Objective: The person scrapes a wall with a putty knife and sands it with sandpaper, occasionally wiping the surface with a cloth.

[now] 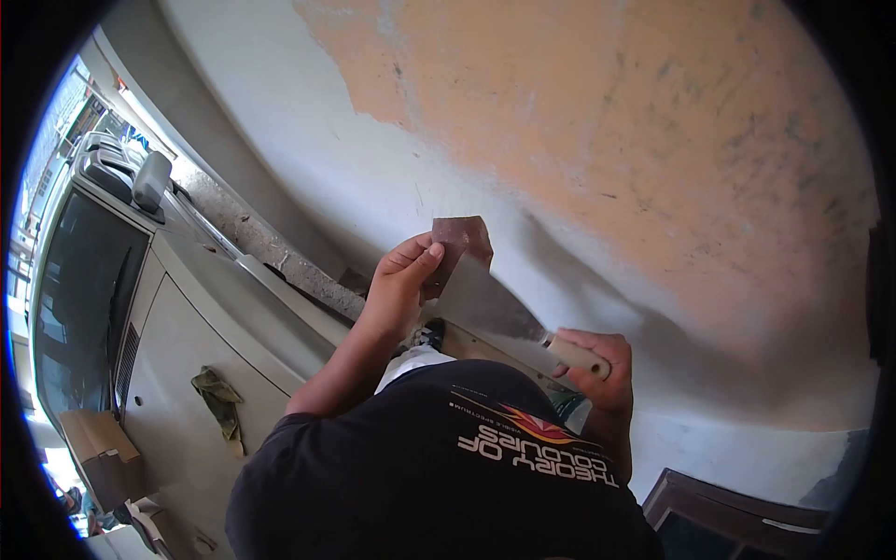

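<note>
My left hand point(403, 277) pinches a piece of brown sandpaper point(459, 233) between thumb and fingers, in front of the wall. The sheet is bent, and part of it lies behind the scraper blade. In my right hand point(607, 366) is a scraper point(579, 358), its pale handle wrapped by the fingers. The wide metal blade points up and left, its far edge close to or touching the sandpaper. Beyond both hands rises the wall point(523, 121), partly white and partly peach, with dark marks on the peach area.
A beige vehicle point(215, 327) stands at the left, with a crumpled cloth point(220, 401) and a cardboard box point(103, 448) on it. Its side mirror point(152, 180) sticks out near the wall. A dark frame point(728, 509) is at the lower right.
</note>
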`<state>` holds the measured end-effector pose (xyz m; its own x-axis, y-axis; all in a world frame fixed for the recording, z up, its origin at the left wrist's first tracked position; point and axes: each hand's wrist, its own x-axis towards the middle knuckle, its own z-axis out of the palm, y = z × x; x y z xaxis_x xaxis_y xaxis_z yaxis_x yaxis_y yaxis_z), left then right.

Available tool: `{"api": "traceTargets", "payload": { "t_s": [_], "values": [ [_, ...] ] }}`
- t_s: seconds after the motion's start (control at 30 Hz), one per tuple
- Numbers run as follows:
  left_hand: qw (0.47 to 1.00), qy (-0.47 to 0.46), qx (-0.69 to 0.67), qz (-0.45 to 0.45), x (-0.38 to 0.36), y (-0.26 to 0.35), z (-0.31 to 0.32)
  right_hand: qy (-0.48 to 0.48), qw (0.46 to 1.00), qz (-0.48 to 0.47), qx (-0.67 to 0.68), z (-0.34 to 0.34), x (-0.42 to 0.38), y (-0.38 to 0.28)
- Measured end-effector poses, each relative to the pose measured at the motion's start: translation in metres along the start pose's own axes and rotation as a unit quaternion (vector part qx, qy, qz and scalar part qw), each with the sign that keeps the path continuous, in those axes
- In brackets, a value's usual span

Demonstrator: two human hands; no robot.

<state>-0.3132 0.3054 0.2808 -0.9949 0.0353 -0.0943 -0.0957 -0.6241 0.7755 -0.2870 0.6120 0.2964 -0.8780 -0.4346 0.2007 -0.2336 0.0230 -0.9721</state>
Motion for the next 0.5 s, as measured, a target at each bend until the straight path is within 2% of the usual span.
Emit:
{"api": "traceTargets", "payload": {
  "t_s": [0.03,0.07,0.13,0.17,0.23,0.27,0.3,0.33,0.37,0.4,0.47,0.5],
  "values": [
    [1.000,0.022,0.020,0.002,-0.002,-0.006,-0.001,-0.067,0.997,-0.001,-0.026,-0.006,-0.005,0.000],
    [1.000,0.023,0.021,-0.004,-0.004,-0.012,-0.001,-0.064,0.998,0.004,-0.023,-0.007,-0.013,0.003],
    [0.998,0.029,0.054,0.023,-0.008,-0.019,-0.004,0.044,0.992,-0.038,0.108,-0.005,-0.029,0.012],
    [0.998,0.026,0.060,0.018,-0.010,-0.022,-0.008,0.051,0.992,-0.037,0.113,-0.002,-0.036,0.015],
    [0.997,-0.045,0.063,0.029,-0.013,-0.024,-0.019,0.116,0.992,-0.033,0.022,0.006,-0.042,0.011],
    [0.996,-0.053,0.067,0.023,-0.017,-0.023,-0.022,0.119,0.991,-0.028,-0.056,0.012,-0.042,0.009],
    [0.985,-0.134,0.108,-0.005,-0.021,-0.021,-0.025,0.129,0.990,-0.029,-0.057,0.021,-0.037,0.008],
    [0.965,-0.214,0.147,-0.031,-0.025,-0.021,-0.027,0.110,0.982,-0.067,-0.137,0.029,-0.031,0.007],
    [0.959,-0.217,0.176,-0.046,-0.030,-0.026,-0.028,0.087,0.967,-0.103,-0.217,0.037,-0.027,0.005],
    [0.951,-0.239,0.186,-0.055,-0.034,-0.029,-0.027,0.090,0.966,-0.105,-0.220,0.049,-0.025,0.006],
    [0.945,-0.258,0.194,-0.057,-0.042,-0.035,-0.024,0.050,0.987,0.000,-0.154,0.070,-0.018,0.012],
    [0.942,-0.257,0.201,-0.075,-0.046,-0.039,-0.024,0.045,0.987,-0.004,-0.156,0.077,-0.014,0.017]
  ]
}}
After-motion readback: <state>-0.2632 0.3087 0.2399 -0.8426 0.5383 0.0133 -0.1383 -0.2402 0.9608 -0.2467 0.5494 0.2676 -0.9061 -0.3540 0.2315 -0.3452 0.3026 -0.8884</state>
